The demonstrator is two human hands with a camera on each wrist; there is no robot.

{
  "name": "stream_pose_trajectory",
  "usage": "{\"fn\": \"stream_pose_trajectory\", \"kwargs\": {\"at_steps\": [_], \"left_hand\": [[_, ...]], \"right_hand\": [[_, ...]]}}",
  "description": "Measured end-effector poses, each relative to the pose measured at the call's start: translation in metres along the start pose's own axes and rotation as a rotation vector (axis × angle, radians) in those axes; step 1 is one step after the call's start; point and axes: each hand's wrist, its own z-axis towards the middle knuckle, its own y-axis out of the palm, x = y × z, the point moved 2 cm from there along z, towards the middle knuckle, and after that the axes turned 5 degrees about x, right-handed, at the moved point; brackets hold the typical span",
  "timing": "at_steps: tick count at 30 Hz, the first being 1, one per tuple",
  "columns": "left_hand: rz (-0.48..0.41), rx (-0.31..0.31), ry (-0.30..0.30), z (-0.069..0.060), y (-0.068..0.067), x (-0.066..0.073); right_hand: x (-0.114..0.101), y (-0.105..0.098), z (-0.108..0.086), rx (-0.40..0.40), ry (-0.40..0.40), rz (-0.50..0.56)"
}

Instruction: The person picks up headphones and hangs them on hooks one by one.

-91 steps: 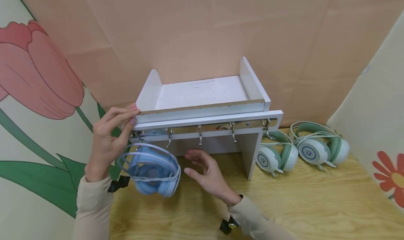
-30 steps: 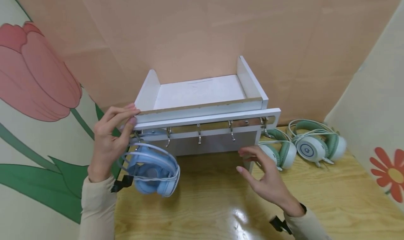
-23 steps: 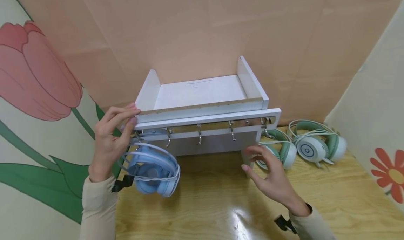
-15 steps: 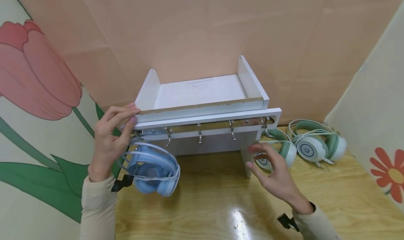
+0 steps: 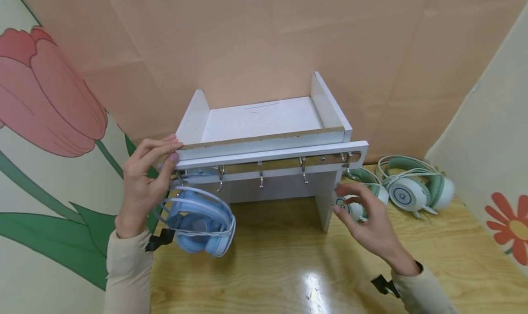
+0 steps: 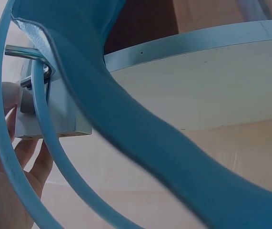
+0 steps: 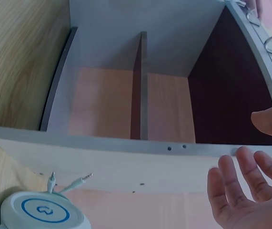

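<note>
Blue headset (image 5: pixel 200 224) hung alone, two green headsets (image 5: pixel 406 195), two hands (image 5: pixel 373 224)

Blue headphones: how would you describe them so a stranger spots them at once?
On the wooden table stands a white shelf unit with a row of metal hooks along its front. The blue headphones hang at the end held by the left hand. Only they hang; the two green-and-white pairs rest on the table by the other end.
</note>
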Motion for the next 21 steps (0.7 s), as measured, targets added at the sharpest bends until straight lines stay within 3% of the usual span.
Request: {"fn": "stream_pose_trajectory", "kwargs": {"at_steps": [10,15,21], "left_hand": [[0.002,-0.002,0.002,0.000,0.000,0.000],[0.015,-0.017,-0.012,0.000,-0.001,0.000],[-0.004,0.004,-0.002,0.000,0.001,0.001]], "right_hand": [[0.006,-0.013,0.004,0.017,0.030,-0.083],[0.013,-0.018,0.009,0.032,0.001,-0.137],[0.025,-0.025,0.014,0.034,0.014,-0.215]]}}
